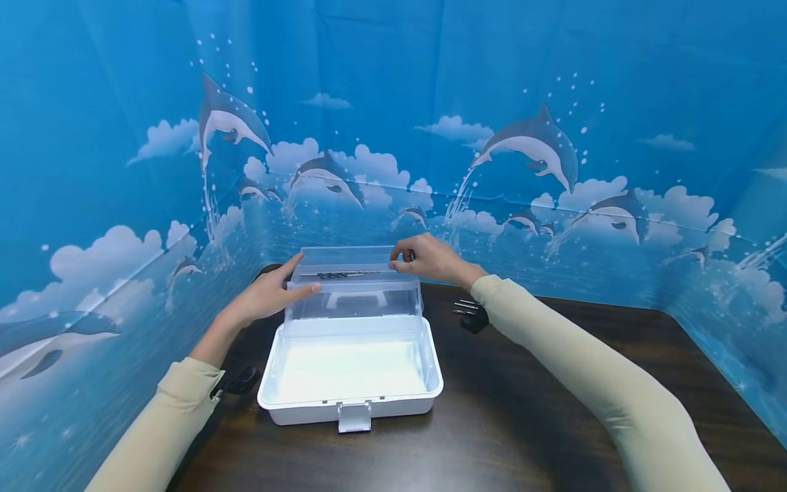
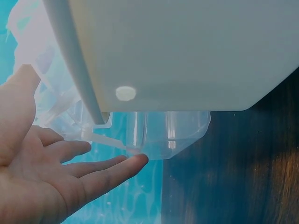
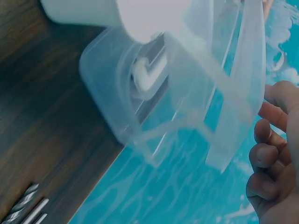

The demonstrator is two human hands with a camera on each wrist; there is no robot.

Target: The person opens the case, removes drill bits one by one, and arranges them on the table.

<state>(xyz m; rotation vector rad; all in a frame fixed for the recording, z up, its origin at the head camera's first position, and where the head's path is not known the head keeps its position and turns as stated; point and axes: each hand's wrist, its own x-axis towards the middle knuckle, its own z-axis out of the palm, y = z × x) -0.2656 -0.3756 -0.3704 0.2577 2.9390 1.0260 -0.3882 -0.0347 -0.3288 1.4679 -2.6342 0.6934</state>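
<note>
A white storage box [image 1: 350,412] stands unlatched, its clear lid and fold-out trays [image 1: 344,256] raised toward the back. In the trays lie several dark, thin drill bits [image 1: 335,275]. My left hand [image 1: 267,297] rests at the trays' left end, thumb across the front, index finger along the side. In the left wrist view, its other fingers [image 2: 112,175] stretch out fairly straight below the box. My right hand [image 1: 430,258] is at the upper tray's right end, thumb and index finger bent toward each other. Whether anything is between their tips is hidden.
A few silver drill bits [image 1: 465,307] lie on the dark wooden table [image 1: 522,410] under my right wrist, beside a black wrist mount [image 1: 473,320]. A blue dolphin-print curtain [image 1: 393,102] hangs behind and on both sides. The front latch [image 1: 354,417] hangs down.
</note>
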